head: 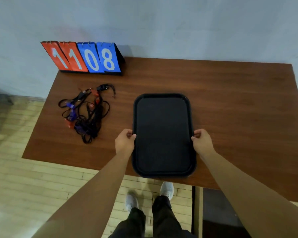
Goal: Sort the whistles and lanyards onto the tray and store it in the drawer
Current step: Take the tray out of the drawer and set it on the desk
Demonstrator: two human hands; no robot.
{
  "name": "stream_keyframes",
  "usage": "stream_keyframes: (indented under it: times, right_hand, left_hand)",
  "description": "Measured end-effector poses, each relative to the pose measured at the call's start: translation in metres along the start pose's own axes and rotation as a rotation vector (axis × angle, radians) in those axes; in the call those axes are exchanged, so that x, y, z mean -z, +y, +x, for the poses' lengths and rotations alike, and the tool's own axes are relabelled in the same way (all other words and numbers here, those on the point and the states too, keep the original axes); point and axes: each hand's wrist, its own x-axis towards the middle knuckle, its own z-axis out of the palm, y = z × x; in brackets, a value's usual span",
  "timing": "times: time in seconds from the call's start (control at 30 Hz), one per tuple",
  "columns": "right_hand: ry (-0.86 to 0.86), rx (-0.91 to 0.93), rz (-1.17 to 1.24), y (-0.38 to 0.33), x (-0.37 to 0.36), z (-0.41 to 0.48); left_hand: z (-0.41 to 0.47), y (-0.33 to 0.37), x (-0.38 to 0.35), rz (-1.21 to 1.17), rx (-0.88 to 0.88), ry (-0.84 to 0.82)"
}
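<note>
1. A black rectangular tray (pixel 163 127) lies lengthwise over the middle of a brown wooden table (pixel 230 100), with one short end toward the person and reaching close to the table's near edge. Nothing is on it.
2. The left hand (pixel 125 141) grips the tray's left long rim, a little nearer than its middle. The thumb lies over the top of the rim and the fingers are curled in against the edge.
3. The right hand (pixel 202 141) grips the right long rim directly opposite, in the same way: thumb on top, fingers curled at the edge.
4. Whether the tray rests flat on the table or is held just above it cannot be told.
5. The whistles and lanyards (pixel 86 114) lie in one tangled heap on the table, left of the tray and apart from it. Black cords loop through red and blue pieces.
6. A black whistle (pixel 101 87) sits at the far end of that heap.
7. A flip scoreboard (pixel 86 57) stands at the table's far left corner against a pale wall (pixel 179 23). Its two red cards read 1 and 1, and its two blue cards read 0 and 8.
8. Below the near edge, two white shoes (pixel 167 189) and dark trouser legs show on a light wooden floor (pixel 24 182).
</note>
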Motion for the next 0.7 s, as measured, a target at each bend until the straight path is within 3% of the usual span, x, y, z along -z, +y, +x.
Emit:
stream_keyframes:
  times: [0.23, 0.37, 0.53, 0.7]
  right_hand:
    - [-0.022, -0.022, -0.014, 0.01, 0.007, 0.008]
    - [-0.052, -0.051, 0.012, 0.013, 0.014, -0.007]
    - [-0.019, -0.225, 0.097, 0.032, 0.007, -0.049]
    - [0.065, -0.404, 0.321, 0.055, -0.02, -0.09]
  left_hand:
    - [0.014, 0.002, -0.019, 0.062, -0.012, -0.04]
    - [0.025, 0.016, -0.018, 0.163, 0.025, -0.168]
    - [0.064, 0.061, -0.009, 0.288, -0.187, -0.159]
    - [0.111, 0.116, -0.026, 0.387, -0.372, -0.349]
